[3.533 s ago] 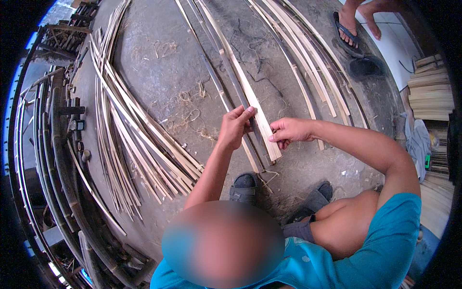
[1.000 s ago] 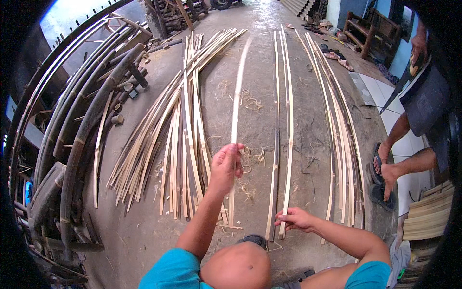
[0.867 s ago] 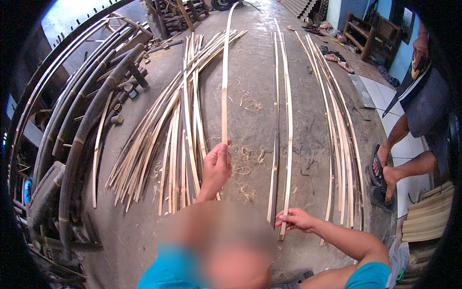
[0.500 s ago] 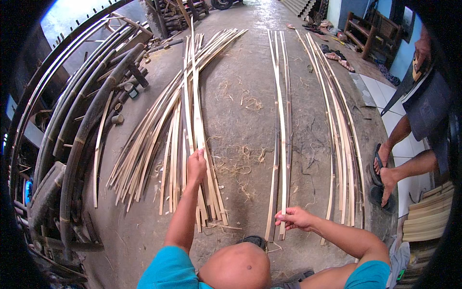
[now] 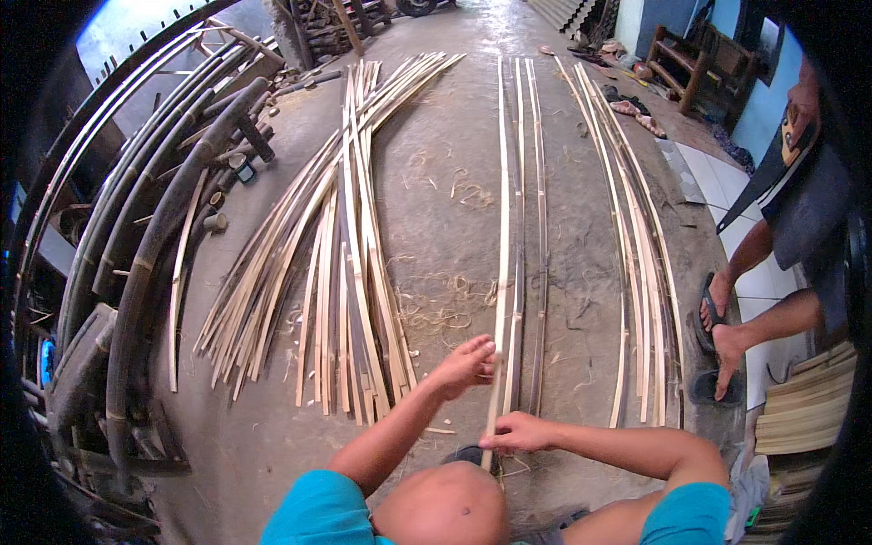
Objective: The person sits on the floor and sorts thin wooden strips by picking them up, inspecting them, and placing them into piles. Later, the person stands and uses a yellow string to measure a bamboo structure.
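A long pale bamboo strip (image 5: pixel 503 218) runs away from me, its near end raised by my knee. My right hand (image 5: pixel 520 431) pinches it close to that end. Farther up the same strip, my left hand (image 5: pixel 465 368) has its fingers curled against it; the strip is slightly blurred there. Just to the right, two more bamboo strips (image 5: pixel 538 236) with darker edges lie lengthwise on the floor. To the left lies a large crossed pile of bamboo strips (image 5: pixel 272 263), fanned out at its near end.
Another bundle of strips (image 5: pixel 643 263) lies on the right. Bamboo poles (image 5: pixel 145 245) are stacked along the left side. Beyond the right bundle, another person's feet (image 5: pixel 727 345) stand in sandals, with a saw (image 5: pixel 772 168) in that person's hand. Curly shavings (image 5: pixel 436 313) litter the concrete floor.
My left hand has let go of a strip at the left pile and moved right to the middle strip. My right hand has shifted slightly left and nearer, carrying that strip.
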`<state>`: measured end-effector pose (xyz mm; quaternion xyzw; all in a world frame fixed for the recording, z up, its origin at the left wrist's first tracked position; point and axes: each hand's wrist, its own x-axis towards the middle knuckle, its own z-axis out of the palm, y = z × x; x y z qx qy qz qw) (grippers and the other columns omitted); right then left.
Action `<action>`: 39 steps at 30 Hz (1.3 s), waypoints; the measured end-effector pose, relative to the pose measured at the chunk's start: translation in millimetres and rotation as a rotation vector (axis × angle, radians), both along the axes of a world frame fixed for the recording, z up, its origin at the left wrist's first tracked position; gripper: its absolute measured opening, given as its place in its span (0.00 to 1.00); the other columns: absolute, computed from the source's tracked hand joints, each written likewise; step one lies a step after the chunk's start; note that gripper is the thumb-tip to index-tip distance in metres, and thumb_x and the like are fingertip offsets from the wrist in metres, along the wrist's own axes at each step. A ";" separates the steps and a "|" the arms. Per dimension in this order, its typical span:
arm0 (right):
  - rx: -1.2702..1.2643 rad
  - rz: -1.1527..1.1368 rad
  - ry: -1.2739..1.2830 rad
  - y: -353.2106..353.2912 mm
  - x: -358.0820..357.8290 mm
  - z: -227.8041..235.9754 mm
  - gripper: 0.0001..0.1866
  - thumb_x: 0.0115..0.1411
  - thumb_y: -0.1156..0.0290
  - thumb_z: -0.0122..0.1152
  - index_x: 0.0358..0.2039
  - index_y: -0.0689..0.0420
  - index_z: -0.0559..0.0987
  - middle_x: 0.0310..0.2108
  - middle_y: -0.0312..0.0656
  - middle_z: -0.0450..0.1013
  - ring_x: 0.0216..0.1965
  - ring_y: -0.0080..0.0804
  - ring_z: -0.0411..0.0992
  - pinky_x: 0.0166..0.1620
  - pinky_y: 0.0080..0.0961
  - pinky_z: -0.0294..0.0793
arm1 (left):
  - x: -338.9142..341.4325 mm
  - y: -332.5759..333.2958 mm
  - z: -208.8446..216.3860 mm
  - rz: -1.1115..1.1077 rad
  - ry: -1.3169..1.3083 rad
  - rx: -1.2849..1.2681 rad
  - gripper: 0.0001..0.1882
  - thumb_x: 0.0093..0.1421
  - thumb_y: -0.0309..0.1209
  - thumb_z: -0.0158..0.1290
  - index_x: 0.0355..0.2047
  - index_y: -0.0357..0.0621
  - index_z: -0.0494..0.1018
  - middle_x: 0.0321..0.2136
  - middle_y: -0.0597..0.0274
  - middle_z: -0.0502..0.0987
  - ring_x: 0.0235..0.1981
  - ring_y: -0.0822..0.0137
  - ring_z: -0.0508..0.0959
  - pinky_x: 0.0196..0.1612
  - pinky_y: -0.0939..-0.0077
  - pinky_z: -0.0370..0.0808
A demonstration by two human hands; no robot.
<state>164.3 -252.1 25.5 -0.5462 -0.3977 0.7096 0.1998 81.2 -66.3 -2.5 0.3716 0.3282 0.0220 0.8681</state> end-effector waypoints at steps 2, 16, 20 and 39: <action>0.074 0.233 -0.266 19.1 -8.7 14.2 0.21 0.63 0.52 0.54 0.42 0.59 0.77 0.30 0.34 0.74 0.29 0.20 0.71 0.37 0.20 0.73 | 4.6 -7.0 3.3 0.101 -0.013 0.102 0.18 0.64 0.41 0.50 0.49 0.43 0.70 0.27 0.69 0.71 0.24 0.74 0.71 0.26 0.75 0.70; -0.095 -0.277 -0.137 -38.1 49.1 -20.6 0.19 0.66 0.55 0.49 0.41 0.58 0.77 0.32 0.36 0.75 0.30 0.20 0.72 0.35 0.20 0.74 | -227.3 340.4 27.4 0.231 0.871 1.841 0.16 0.65 0.39 0.45 0.47 0.48 0.74 0.32 0.42 0.76 0.32 0.43 0.77 0.34 0.52 0.71; -0.059 -0.266 -0.246 -50.6 72.9 -18.3 0.18 0.67 0.56 0.48 0.43 0.57 0.77 0.34 0.35 0.75 0.33 0.21 0.72 0.38 0.23 0.74 | -272.3 388.4 41.1 0.120 1.098 1.924 0.17 0.64 0.37 0.45 0.50 0.45 0.71 0.35 0.39 0.75 0.37 0.41 0.76 0.39 0.51 0.73; 0.091 -0.786 -0.444 -170.2 122.7 -27.7 0.15 0.64 0.60 0.53 0.38 0.60 0.76 0.26 0.35 0.71 0.27 0.20 0.69 0.33 0.23 0.71 | -62.2 115.8 -65.0 -0.427 0.332 1.473 0.21 0.62 0.34 0.53 0.53 0.38 0.68 0.39 0.52 0.78 0.39 0.64 0.78 0.42 0.71 0.74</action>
